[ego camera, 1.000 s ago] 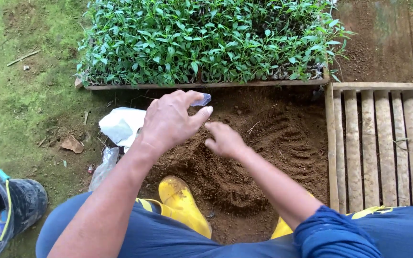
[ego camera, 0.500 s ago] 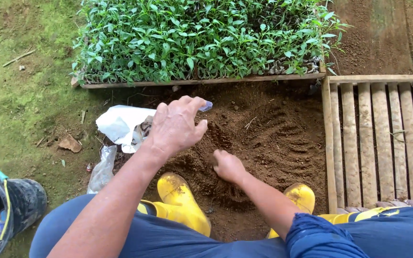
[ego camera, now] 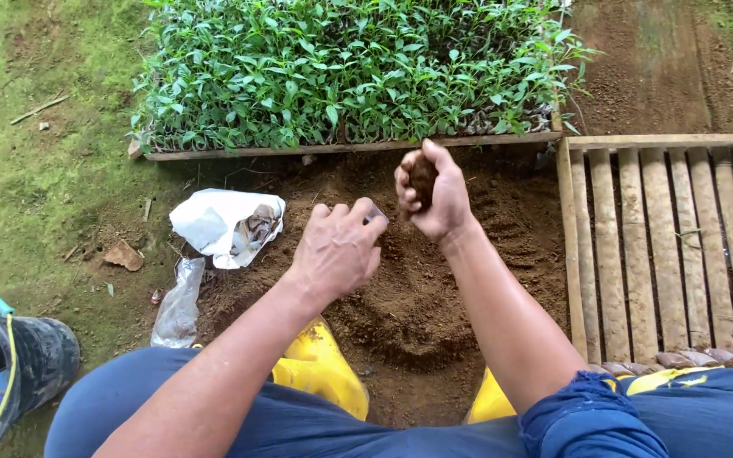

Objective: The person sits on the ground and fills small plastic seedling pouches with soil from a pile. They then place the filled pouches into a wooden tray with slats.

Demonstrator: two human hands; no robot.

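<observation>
Our right hand (ego camera: 430, 191) is cupped shut around a clump of brown soil (ego camera: 422, 175), raised above the loose soil heap (ego camera: 434, 280) in front of the seedling bed (ego camera: 349, 68). Our left hand (ego camera: 338, 248) pinches a small clear plastic bag (ego camera: 375, 215), just beside the right hand. A white crumpled bag (ego camera: 222, 222) lies left of them.

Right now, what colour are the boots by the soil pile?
Yellow boots, smeared with brown soil; the head view shows them.

Seedling tray (ego camera: 349, 76) up top, slatted wooden crate (ego camera: 663, 237) off right, crumpled white bag (ego camera: 226, 222) and black bucket (ego camera: 19, 365) left.
</observation>
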